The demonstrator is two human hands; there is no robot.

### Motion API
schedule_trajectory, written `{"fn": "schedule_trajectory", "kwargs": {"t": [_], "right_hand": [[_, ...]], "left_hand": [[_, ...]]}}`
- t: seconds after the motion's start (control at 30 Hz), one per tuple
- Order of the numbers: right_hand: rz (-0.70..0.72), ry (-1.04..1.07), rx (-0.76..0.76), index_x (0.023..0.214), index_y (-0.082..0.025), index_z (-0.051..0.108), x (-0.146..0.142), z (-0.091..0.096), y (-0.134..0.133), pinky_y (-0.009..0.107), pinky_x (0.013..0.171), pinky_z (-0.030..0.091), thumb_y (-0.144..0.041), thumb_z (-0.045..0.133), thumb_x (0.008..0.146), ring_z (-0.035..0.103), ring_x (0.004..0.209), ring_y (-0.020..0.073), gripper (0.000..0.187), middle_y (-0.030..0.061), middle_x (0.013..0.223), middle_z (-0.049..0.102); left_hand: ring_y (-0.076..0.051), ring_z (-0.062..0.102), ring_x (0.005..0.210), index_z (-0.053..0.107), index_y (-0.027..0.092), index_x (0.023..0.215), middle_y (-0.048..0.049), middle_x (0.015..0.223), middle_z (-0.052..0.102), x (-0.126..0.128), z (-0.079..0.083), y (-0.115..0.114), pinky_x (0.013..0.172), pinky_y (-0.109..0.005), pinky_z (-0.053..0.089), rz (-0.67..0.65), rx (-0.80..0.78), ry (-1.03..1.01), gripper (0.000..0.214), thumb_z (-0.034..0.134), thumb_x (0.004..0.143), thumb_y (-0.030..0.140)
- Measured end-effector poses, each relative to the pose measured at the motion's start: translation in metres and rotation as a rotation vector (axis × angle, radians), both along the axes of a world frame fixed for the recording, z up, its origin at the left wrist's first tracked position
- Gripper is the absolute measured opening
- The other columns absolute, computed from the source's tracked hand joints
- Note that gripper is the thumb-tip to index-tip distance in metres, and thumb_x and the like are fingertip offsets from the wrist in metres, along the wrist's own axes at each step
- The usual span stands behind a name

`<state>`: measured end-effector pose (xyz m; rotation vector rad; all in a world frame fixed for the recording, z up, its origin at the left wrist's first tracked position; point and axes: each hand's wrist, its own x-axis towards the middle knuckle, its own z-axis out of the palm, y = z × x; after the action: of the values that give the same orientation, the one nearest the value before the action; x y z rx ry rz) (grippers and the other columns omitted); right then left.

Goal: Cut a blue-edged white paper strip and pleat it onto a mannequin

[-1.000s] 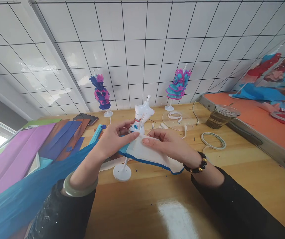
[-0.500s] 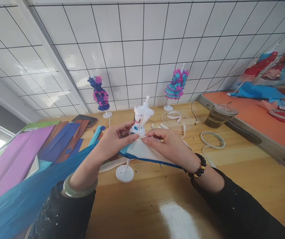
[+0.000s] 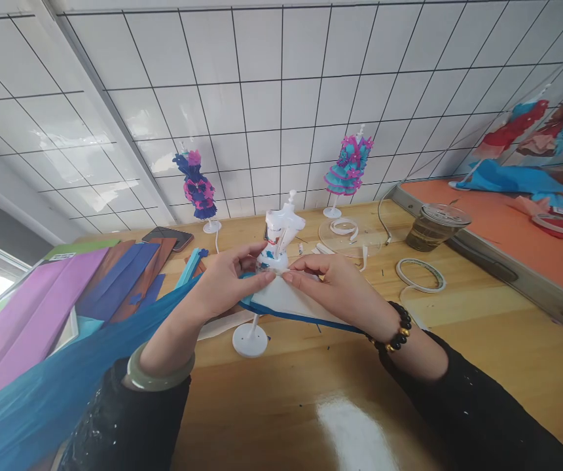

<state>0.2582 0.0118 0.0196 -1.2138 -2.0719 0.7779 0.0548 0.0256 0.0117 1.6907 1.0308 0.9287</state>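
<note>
A small white mannequin (image 3: 280, 229) stands on a round base (image 3: 249, 341) in the middle of the wooden table (image 3: 482, 340). My left hand (image 3: 225, 278) and my right hand (image 3: 333, 284) meet at its waist, both pinching a white, blue-edged piece of paper (image 3: 286, 304) against it. The fingertips of the two hands nearly touch. A long blue crepe sheet (image 3: 55, 386) trails from the mannequin down over my left forearm.
Purple, blue and brown paper sheets (image 3: 65, 288) lie at the left with a phone (image 3: 168, 237) behind. Two dressed mannequins (image 3: 196, 186) (image 3: 350, 167) stand by the tiled wall. Tape rolls (image 3: 421, 275) (image 3: 345, 227), a lidded cup (image 3: 438, 226) and an orange board (image 3: 507, 235) are at right.
Both hands have drawn closer together at the mannequin's waist, and the white paper is pulled up tighter against it. The mannequin base shifted slightly right.
</note>
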Motion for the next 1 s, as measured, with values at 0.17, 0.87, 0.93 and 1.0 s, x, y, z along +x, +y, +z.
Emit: {"fn": "schedule_trajectory", "kwargs": {"t": [0.17, 0.87, 0.93, 1.0], "right_hand": [[-0.053, -0.046, 0.048, 0.074, -0.019, 0.067, 0.001, 0.001, -0.003, 0.027, 0.053, 0.033, -0.036, 0.054, 0.084, 0.052, 0.063, 0.0137, 0.024, 0.0002, 0.068, 0.063], [-0.002, 0.040, 0.004, 0.083, -0.021, 0.070, -0.002, 0.007, -0.010, 0.025, 0.055, 0.039, -0.033, 0.055, 0.084, 0.053, 0.063, 0.0133, 0.019, 0.0005, 0.076, 0.068], [0.029, 0.079, -0.027, 0.083, -0.021, 0.070, -0.002, 0.008, -0.011, 0.025, 0.057, 0.040, -0.030, 0.054, 0.085, 0.054, 0.065, 0.0133, 0.018, 0.0003, 0.077, 0.068], [0.040, 0.109, -0.052, 0.082, -0.020, 0.070, -0.003, 0.009, -0.010, 0.025, 0.058, 0.041, -0.030, 0.053, 0.085, 0.055, 0.066, 0.0136, 0.019, 0.0006, 0.077, 0.068]], "left_hand": [[-0.022, 0.057, 0.097, 0.054, 0.017, 0.125, -0.0104, 0.109, 0.062, 0.002, 0.000, -0.001, 0.078, -0.035, 0.047, -0.006, 0.008, 0.012, 0.054, 0.068, 0.075, 0.034], [-0.018, 0.054, 0.092, 0.051, 0.017, 0.117, -0.0077, 0.106, 0.059, 0.006, -0.001, -0.001, 0.078, -0.031, 0.045, -0.035, 0.064, -0.010, 0.045, 0.066, 0.077, 0.032], [-0.019, 0.055, 0.092, 0.051, 0.017, 0.117, -0.0084, 0.107, 0.059, 0.006, -0.001, -0.001, 0.079, -0.032, 0.045, -0.036, 0.069, -0.004, 0.045, 0.065, 0.077, 0.031], [-0.019, 0.056, 0.094, 0.051, 0.017, 0.118, -0.0087, 0.108, 0.060, 0.006, -0.002, -0.002, 0.080, -0.033, 0.045, -0.033, 0.072, -0.002, 0.045, 0.065, 0.077, 0.029]]}}
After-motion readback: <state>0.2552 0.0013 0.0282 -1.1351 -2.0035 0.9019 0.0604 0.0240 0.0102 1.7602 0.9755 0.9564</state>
